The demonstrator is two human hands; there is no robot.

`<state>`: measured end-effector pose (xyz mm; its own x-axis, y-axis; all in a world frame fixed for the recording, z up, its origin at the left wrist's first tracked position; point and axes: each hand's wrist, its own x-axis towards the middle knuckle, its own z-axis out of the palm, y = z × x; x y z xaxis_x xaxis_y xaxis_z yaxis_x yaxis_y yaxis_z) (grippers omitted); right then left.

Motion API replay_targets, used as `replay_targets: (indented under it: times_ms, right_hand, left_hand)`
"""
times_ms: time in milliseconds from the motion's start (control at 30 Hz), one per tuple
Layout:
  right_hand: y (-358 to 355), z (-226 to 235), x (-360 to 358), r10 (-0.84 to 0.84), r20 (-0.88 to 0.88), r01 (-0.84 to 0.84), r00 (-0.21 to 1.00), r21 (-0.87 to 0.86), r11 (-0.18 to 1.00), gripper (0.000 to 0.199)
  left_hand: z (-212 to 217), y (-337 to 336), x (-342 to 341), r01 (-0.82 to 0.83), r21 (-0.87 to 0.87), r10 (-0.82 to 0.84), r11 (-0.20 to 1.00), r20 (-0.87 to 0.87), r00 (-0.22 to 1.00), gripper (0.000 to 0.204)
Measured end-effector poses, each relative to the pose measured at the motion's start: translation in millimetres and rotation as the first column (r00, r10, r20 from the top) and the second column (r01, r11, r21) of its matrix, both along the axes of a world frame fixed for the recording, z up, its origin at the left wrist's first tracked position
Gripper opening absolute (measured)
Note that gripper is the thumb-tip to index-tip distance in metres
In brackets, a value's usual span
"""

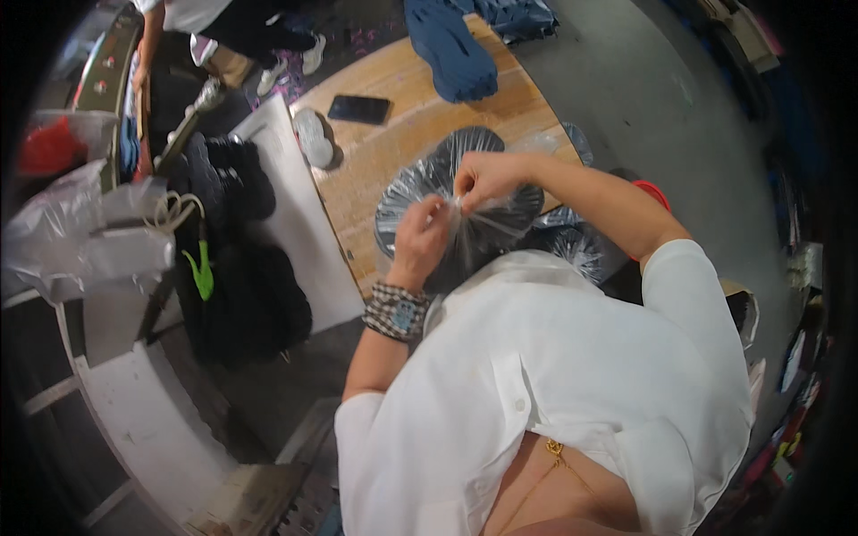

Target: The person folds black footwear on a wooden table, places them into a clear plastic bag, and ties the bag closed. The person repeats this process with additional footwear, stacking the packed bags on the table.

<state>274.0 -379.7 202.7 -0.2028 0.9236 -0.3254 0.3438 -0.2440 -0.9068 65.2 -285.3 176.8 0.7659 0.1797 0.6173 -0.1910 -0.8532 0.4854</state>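
Observation:
A clear plastic bag (465,170) with a dark garment inside lies on the wooden table (402,134) in front of me. My left hand (422,234) and my right hand (483,179) both pinch the gathered plastic at the bag's near edge, fingers closed on it, close together. A patterned band sits on my left wrist. More bagged dark garments (572,241) lie to the right, partly hidden by my right arm and white shirt.
A black phone (358,109) and a white oval object (314,137) lie on the table's left part. Folded blue garments (460,49) sit at its far end. Dark clothes (237,259) pile up on the left, beside white bags (80,232). Another person's legs (268,45) stand at top left.

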Motion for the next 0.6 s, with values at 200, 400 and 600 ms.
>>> replay_targets:
  times_ms: [200, 400, 600]
  right_hand:
    - [-13, -12, -19, -0.093, 0.241, 0.050, 0.966, 0.182, 0.982, 0.021]
    - [-31, 9, -43, -0.267, 0.701, -0.454, 0.662, 0.657, 0.602, 0.014]
    - [-13, 22, -29, 0.063, 0.756, -0.510, 0.651, 0.374, 0.775, 0.015]
  left_hand:
    - [5, -3, 2, -0.351, -0.416, 0.185, 0.839, -0.389, 0.903, 0.009]
    - [16, 17, 34, -0.431, -0.076, 0.387, 0.899, -0.323, 0.864, 0.017]
    - [9, 25, 70, -0.264, -0.195, 0.159, 0.945, -0.433, 0.887, 0.016]
